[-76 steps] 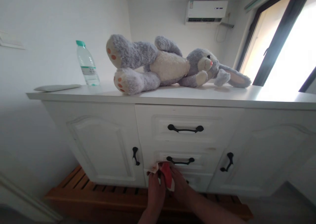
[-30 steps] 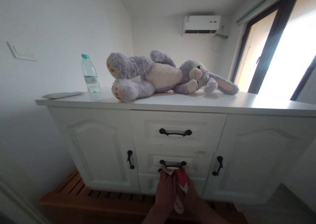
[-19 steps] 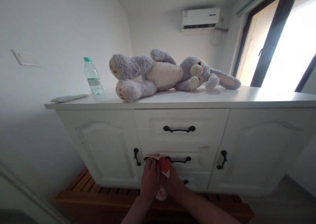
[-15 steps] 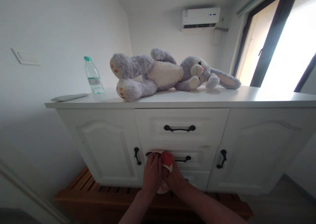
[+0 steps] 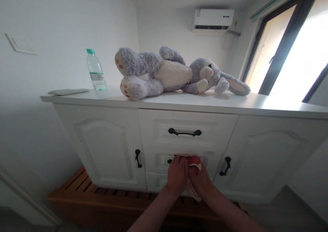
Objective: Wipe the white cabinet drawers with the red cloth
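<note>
A red and white cloth (image 5: 194, 161) is bunched between my two hands against the middle drawer (image 5: 161, 160) of a white cabinet. My left hand (image 5: 177, 173) has its fingers bent over the cloth's upper edge. Beside it, my right hand (image 5: 201, 181) grips the red part, and a pale end hangs below the hands. The left end of the middle drawer's black handle (image 5: 169, 161) shows just left of my left hand; the rest is covered. Above is the top drawer's black handle (image 5: 185, 133), untouched.
On the cabinet top (image 5: 153, 103) lie a grey plush rabbit (image 5: 173, 75) and a flat pale object (image 5: 68, 91); a clear bottle (image 5: 96, 71) with a green cap stands there. Door handles (image 5: 138, 158) flank the drawers. A slatted wooden bench (image 5: 102, 201) sits below.
Both hands, with the cloth, have slid right along the middle drawer, uncovering its handle's left end and covering the right end. The view has shifted and tilted slightly.
</note>
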### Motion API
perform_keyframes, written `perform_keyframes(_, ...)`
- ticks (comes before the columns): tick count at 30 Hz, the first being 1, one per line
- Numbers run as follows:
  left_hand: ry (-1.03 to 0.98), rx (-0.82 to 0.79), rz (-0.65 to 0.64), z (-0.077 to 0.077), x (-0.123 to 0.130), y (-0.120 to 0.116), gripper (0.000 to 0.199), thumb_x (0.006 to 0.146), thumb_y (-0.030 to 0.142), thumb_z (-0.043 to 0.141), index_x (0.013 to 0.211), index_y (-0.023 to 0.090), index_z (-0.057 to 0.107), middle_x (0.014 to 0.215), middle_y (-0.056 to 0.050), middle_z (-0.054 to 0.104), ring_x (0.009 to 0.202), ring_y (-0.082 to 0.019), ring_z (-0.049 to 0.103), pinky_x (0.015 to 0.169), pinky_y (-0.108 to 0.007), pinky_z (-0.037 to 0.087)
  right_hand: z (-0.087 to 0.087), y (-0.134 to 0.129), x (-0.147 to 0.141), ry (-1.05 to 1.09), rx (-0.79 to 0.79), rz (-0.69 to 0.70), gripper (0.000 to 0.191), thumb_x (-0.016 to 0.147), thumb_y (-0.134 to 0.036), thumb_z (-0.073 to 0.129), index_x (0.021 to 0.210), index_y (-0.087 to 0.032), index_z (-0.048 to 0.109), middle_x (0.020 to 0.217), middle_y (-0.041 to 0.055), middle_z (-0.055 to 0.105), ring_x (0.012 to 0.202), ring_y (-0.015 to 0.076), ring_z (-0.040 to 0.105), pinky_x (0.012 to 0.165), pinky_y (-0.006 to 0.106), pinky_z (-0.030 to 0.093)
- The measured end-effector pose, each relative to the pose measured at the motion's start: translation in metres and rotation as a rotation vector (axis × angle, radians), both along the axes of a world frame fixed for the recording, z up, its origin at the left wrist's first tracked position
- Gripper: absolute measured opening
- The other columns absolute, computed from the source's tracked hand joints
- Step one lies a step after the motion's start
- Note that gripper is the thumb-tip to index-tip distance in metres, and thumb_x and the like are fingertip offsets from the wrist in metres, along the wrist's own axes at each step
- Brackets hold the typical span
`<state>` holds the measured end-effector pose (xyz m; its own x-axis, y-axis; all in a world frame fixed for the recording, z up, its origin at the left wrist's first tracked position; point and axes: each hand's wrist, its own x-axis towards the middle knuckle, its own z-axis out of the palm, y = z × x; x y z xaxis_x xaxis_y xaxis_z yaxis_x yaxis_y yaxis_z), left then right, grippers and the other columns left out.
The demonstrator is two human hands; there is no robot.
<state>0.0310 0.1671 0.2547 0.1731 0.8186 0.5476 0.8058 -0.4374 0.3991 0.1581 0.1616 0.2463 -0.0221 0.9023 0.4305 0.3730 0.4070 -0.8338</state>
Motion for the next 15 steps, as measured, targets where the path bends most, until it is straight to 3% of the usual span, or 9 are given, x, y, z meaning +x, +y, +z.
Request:
perform_keyframes(7, 0.073, 0.045, 0.049, -0.007, -0.026, -0.006, 0.031, 0.098, 0.016, 0.037, 0.104, 0.016, 0.067, 0.103, -0.010, 0.074, 0.101, -0.024, 0.068, 0.096, -0.045, 0.059, -0.008, 0.003, -0.025, 0.107, -0.008, 0.116, 0.033, 0.077, -0.019, 0.047, 0.108, -0.018, 0.058, 0.105, 0.0114, 0.071, 0.094, 0.0248, 0.066, 0.096, 0.045, 0.054)
perform_keyframes(10, 0.104, 0.077, 0.087, -0.008, -0.021, -0.008, 0.030, 0.097, 0.014, 0.038, 0.101, 0.015, 0.068, 0.100, -0.011, 0.074, 0.098, -0.025, 0.068, 0.095, -0.045, 0.060, -0.009, 0.003, -0.021, 0.096, 0.003, 0.139, 0.031, 0.079, -0.020, 0.047, 0.107, -0.018, 0.059, 0.106, 0.0108, 0.070, 0.100, 0.0249, 0.065, 0.100, 0.045, 0.051)
perform_keyframes(15, 0.064, 0.083, 0.055, -0.006, -0.001, -0.012, 0.030, 0.097, 0.016, 0.041, 0.105, 0.015, 0.070, 0.101, -0.011, 0.074, 0.099, -0.025, 0.069, 0.094, -0.046, 0.061, -0.005, -0.002, 0.002, 0.097, -0.044, 0.147, 0.024, 0.089, -0.030, 0.048, 0.107, -0.020, 0.060, 0.102, 0.0087, 0.071, 0.095, 0.0245, 0.066, 0.091, 0.043, 0.055)
